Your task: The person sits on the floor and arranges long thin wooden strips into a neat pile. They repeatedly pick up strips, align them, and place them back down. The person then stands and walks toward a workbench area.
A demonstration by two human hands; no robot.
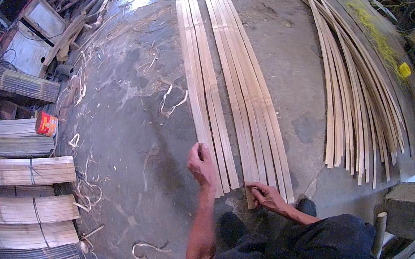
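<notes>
Long, pale bamboo strips with visible node bands lie side by side on the floor, running away from me in a left row (205, 76) and a wider right row (244, 86). My left hand (201, 167) is closed at the outer edge of the left row, thumb and fingers pinching the outermost bamboo strip a little short of its near end. Lower and to the right, my right hand (267, 197) pinches the innermost strip of the right row close to its near end. A narrow gap separates the two rows.
A loose fan of thinner strips (356, 102) lies to the right, beside tangled yellow twine (378, 31). Tied bundles of slats (31, 209) are stacked along the left, with a red-orange tin (46, 124) on them. Curled shavings (173, 99) litter the concrete floor (129, 146).
</notes>
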